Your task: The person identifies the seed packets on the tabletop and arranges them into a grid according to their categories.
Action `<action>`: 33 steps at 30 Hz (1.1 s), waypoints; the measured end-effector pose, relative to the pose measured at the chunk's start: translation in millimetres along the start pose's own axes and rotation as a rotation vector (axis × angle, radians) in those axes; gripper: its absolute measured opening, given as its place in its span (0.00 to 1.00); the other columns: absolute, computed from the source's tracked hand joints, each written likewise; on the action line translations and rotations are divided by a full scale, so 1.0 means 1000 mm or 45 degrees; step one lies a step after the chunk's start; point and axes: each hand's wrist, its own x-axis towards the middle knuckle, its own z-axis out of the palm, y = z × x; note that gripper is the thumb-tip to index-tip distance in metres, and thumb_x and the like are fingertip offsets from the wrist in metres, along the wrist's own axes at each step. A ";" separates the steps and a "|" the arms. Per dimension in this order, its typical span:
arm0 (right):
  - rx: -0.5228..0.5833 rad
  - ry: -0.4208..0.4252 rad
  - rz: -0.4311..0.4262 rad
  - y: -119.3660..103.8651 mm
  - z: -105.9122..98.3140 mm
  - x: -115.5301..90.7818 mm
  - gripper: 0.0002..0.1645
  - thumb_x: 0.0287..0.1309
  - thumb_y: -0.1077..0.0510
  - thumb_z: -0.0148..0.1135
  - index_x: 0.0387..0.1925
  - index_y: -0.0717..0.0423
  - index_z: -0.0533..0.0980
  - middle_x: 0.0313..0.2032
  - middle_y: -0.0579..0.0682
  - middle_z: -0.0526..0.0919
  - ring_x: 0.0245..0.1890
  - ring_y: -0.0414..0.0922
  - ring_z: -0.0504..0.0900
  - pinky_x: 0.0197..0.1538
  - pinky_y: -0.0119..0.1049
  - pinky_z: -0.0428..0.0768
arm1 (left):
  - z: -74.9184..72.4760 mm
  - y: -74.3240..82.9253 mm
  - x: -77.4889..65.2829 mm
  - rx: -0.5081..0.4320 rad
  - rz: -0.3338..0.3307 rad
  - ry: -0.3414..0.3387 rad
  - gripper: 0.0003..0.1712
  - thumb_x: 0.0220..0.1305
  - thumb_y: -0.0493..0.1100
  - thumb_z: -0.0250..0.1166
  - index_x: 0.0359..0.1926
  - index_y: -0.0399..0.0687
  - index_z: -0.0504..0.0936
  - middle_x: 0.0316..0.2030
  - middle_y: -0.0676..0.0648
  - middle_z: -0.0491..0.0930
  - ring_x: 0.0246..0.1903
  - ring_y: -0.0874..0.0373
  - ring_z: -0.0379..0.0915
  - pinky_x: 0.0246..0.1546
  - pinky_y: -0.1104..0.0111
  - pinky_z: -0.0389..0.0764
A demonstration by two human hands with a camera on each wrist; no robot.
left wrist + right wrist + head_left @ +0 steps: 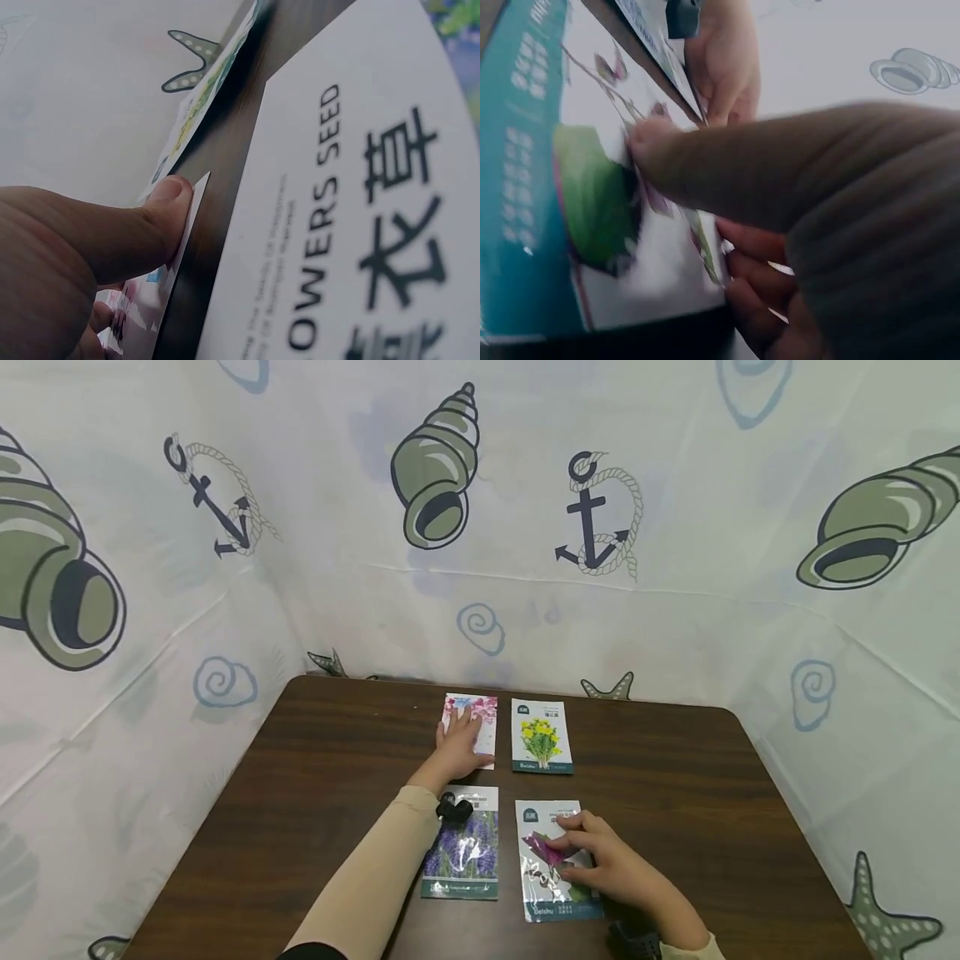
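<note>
Four thin seed packets lie in two rows on the table. My left hand (pixel 457 750) reaches to the back left one, a pink-blossom seed packet (pixel 486 710), fingers spread over its face and thumb at its near edge. My right hand (pixel 607 860) rests on the front right seed packet (pixel 536 893), which shows a purple flower; thumb and fingertips touch its face. In the right wrist view the thumb (pixel 660 146) lies across that packet, with other fingers by its edge. Under my left wrist is the lavender seed packet (pixel 461 852), marked "FLOWERS SEED".
A yellow-flower seed packet (pixel 542 735) lies at the back right, beside the pink one. The dark wooden table (pixel 675 777) meets a white cloth backdrop (pixel 525 635) printed with shells, anchors and starfish at its back and sides.
</note>
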 end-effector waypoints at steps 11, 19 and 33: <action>-0.009 -0.005 -0.057 -0.012 0.009 0.004 0.26 0.65 0.48 0.79 0.64 0.33 0.86 0.74 0.49 0.75 0.71 0.54 0.71 0.72 0.54 0.76 | -0.005 0.006 0.000 0.014 0.013 0.023 0.55 0.71 0.50 0.76 0.87 0.39 0.56 0.88 0.33 0.40 0.88 0.32 0.25 0.84 0.33 0.28; -0.008 -0.058 -0.030 -0.017 0.017 0.003 0.31 0.66 0.45 0.78 0.69 0.30 0.83 0.77 0.49 0.72 0.76 0.58 0.68 0.75 0.67 0.71 | 0.000 0.002 -0.002 0.008 0.008 0.015 0.55 0.70 0.52 0.76 0.86 0.39 0.57 0.88 0.32 0.41 0.88 0.32 0.25 0.84 0.32 0.28; -0.030 -0.045 -0.010 -0.018 0.020 0.003 0.33 0.66 0.45 0.78 0.71 0.27 0.80 0.78 0.47 0.71 0.77 0.55 0.67 0.76 0.68 0.70 | 0.000 -0.001 -0.001 0.029 0.013 -0.002 0.56 0.71 0.52 0.76 0.87 0.40 0.56 0.88 0.33 0.40 0.88 0.32 0.25 0.84 0.32 0.29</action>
